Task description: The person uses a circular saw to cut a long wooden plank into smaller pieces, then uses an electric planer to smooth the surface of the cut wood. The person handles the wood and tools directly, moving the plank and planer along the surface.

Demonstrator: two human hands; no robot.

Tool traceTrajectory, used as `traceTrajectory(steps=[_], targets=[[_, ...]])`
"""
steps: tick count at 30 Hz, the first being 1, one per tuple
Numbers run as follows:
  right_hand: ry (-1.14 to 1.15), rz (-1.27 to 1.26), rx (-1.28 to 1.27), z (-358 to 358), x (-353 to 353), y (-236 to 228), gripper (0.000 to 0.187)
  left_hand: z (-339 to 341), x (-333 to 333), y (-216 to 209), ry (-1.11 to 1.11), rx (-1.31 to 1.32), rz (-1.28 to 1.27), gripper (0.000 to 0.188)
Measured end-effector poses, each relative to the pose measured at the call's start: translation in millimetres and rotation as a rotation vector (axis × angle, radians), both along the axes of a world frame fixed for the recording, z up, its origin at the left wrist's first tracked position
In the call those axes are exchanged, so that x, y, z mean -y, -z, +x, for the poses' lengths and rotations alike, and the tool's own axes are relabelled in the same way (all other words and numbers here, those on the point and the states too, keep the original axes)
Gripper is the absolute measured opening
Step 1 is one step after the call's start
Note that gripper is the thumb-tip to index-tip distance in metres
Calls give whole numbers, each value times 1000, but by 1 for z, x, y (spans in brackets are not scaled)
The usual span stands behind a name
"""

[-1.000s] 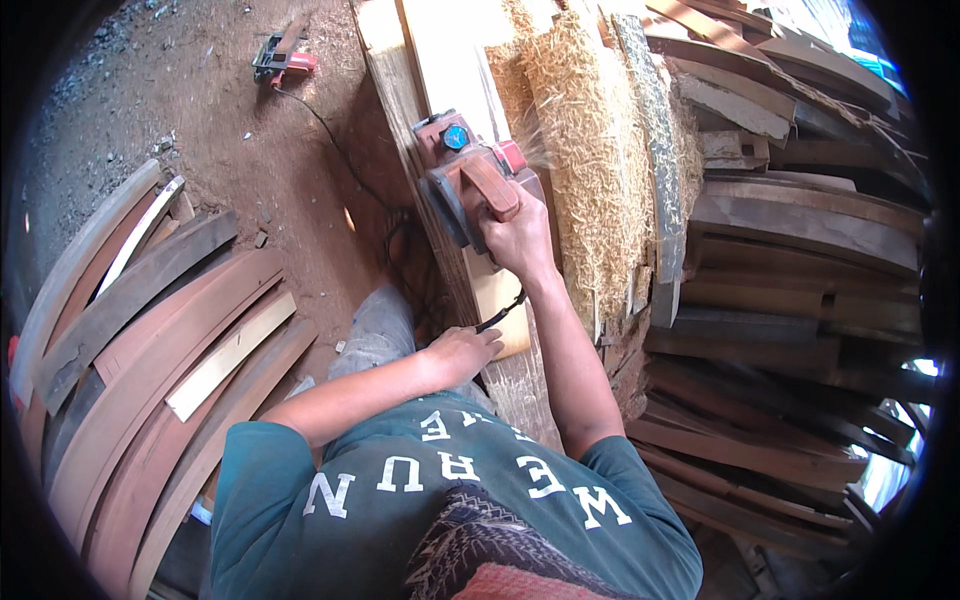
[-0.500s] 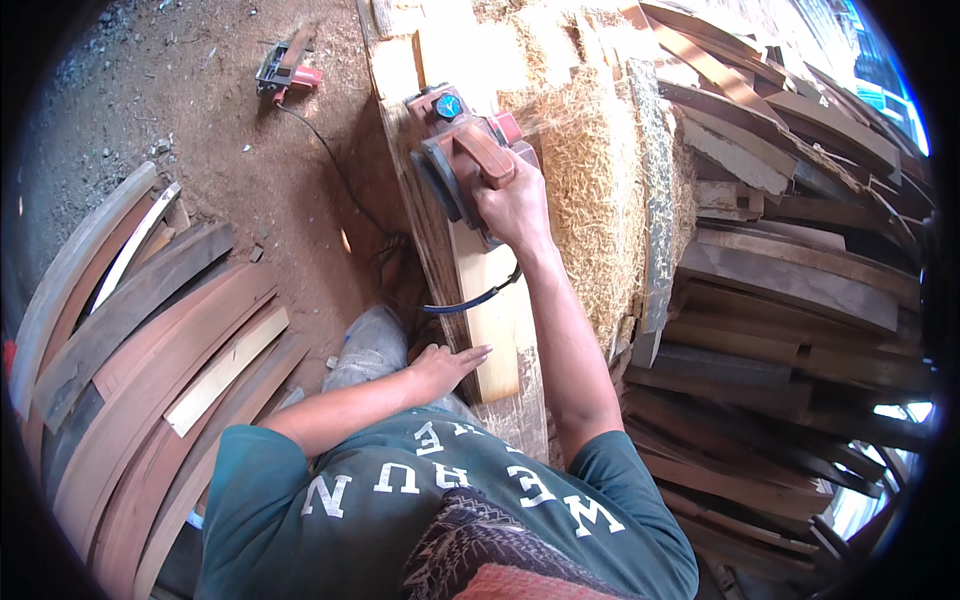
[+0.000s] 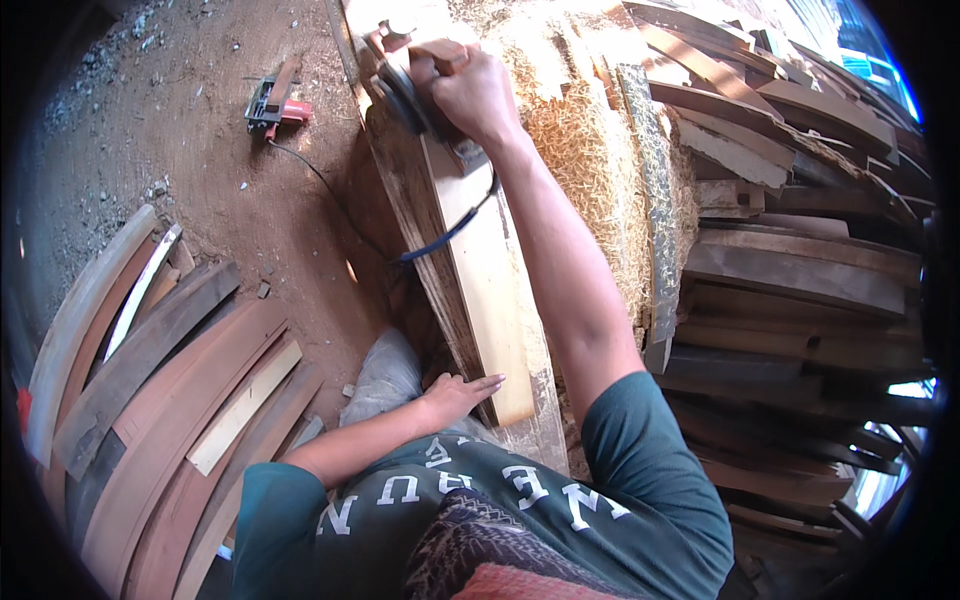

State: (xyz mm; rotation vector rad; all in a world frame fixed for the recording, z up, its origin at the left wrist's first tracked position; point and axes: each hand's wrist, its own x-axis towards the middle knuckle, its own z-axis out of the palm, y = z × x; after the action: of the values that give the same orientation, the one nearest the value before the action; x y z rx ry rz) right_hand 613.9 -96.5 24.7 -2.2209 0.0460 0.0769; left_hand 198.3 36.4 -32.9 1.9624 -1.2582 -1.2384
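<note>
Dirt floor [image 3: 205,200] is stretching left of the grip beyond the edge of a worn beam [image 3: 537,432], a red power tool [image 3: 290,112] lying there, while heaped shavings [image 3: 595,210] and stacked timbers [image 3: 800,268] are crowding the right. The right hand [image 3: 478,98] is clasping a planer [image 3: 402,92]; beneath and nearward, a smooth pale board [image 3: 492,300] is extending to the left hand [image 3: 450,397], which is resting unclenched.

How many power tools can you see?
2: a planer in the right hand, on the pale board, and a red-and-grey tool on the dirt ground, upper left. Others may be hidden behind the piled wood.
</note>
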Motion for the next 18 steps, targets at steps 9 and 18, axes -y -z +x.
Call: traceTrajectory(steps=[9, 18], targets=[[77, -94, 9, 13, 7, 4, 30, -2, -4, -19, -185, 0, -91, 72], [596, 237, -282, -400, 159, -27, 38, 6, -10, -39, -691, 428, -241, 43]])
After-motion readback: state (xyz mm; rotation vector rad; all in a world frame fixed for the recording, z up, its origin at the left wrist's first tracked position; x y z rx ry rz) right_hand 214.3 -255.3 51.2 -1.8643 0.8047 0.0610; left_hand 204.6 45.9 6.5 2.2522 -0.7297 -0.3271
